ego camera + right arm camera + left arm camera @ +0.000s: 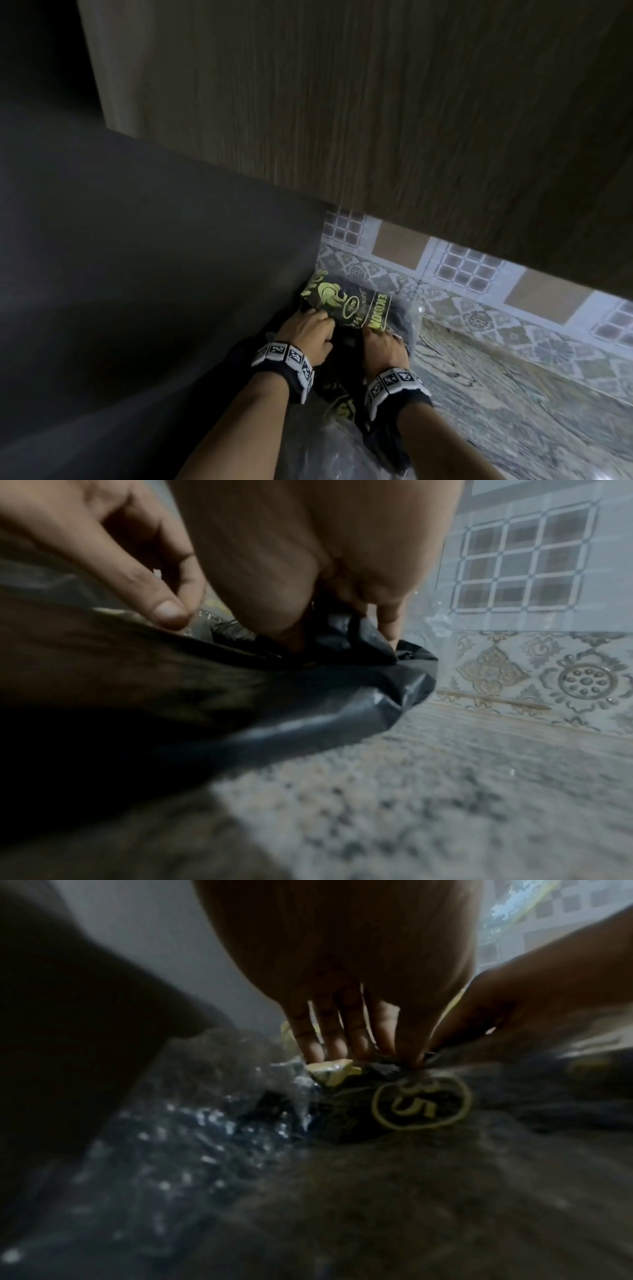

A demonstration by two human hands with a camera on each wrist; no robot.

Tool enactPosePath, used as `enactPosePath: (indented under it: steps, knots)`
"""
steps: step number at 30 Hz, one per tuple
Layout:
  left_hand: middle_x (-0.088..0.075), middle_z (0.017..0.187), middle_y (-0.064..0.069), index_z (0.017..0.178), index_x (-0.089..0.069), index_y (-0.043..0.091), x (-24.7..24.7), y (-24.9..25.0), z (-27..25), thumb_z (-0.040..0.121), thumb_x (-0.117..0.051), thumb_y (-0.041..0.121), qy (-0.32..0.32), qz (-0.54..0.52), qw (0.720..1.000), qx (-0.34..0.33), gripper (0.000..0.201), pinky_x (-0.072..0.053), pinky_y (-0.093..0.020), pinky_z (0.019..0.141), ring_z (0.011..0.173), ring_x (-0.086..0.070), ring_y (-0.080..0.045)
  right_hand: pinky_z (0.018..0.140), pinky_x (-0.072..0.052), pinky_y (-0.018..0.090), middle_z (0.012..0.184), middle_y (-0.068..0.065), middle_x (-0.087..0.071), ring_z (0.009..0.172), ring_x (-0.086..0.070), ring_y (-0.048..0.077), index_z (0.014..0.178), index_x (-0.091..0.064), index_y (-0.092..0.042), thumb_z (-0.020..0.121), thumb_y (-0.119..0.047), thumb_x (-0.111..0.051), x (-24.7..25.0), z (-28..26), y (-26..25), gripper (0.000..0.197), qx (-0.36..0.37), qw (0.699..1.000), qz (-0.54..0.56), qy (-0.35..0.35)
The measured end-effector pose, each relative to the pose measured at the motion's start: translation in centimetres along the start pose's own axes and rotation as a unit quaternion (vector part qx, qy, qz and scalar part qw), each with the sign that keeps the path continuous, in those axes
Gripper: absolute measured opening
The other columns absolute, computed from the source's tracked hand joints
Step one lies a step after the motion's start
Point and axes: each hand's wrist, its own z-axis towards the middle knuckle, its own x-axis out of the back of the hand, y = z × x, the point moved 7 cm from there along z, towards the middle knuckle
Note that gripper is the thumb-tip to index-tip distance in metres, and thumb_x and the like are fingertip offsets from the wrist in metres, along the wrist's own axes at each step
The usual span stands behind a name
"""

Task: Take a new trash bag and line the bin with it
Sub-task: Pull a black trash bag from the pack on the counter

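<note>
A clear plastic pack of black trash bags (pixel 356 305) with yellow-green print lies on the countertop in the corner beside a dark wall. My left hand (pixel 308 334) grips the pack's near left end; in the left wrist view its fingertips (pixel 346 1047) press into the crinkled wrapper (pixel 421 1102) by a printed "35". My right hand (pixel 382 344) reaches into the pack's open end. In the right wrist view its thumb and fingers pinch a fold of a black trash bag (pixel 346 674). No bin is in view.
A wooden cabinet (pixel 376 120) hangs low overhead. A dark panel (pixel 154 257) closes off the left side. Patterned wall tiles (pixel 479 274) run behind the speckled stone countertop (pixel 513 394), which stretches to the right.
</note>
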Motion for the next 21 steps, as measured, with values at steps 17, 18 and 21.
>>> enactPosePath:
  steps: [17,18,21]
  knots:
    - [-0.06,0.126,-0.006,0.118,-0.059,0.02,0.1,3.7,2.0,0.081,-0.054,0.007,-0.028,0.105,0.994,0.018,0.039,-0.024,-0.042,0.111,0.124,-0.047,-0.028,0.084,-0.053,0.035,0.105,0.007,-0.073,0.098,-0.067,0.028,0.113,-0.06,-0.032,0.076,-0.015,-0.048,3.2,-4.0,1.8,0.043,0.104,0.983,0.146,-0.049]
    - [-0.064,0.121,-0.005,0.115,-0.06,0.02,0.1,3.8,1.8,0.081,-0.054,0.007,-0.037,0.099,0.994,0.012,0.038,-0.023,-0.041,0.111,0.121,-0.05,-0.026,0.084,-0.053,0.035,0.104,0.006,-0.073,0.096,-0.068,0.026,0.114,-0.059,-0.034,0.077,-0.018,-0.049,3.4,-4.2,2.0,0.041,0.105,0.981,0.157,-0.052]
    - [-0.069,0.109,0.0,0.113,-0.059,0.023,0.7,4.1,0.8,0.078,-0.053,0.011,-0.036,0.077,0.996,-0.004,0.037,-0.023,-0.04,0.112,0.113,-0.057,-0.022,0.082,-0.054,0.036,0.101,0.002,-0.075,0.094,-0.069,0.025,0.111,-0.061,-0.035,0.074,-0.033,-0.043,5.5,-5.1,2.5,0.042,0.095,0.974,0.205,-0.008]
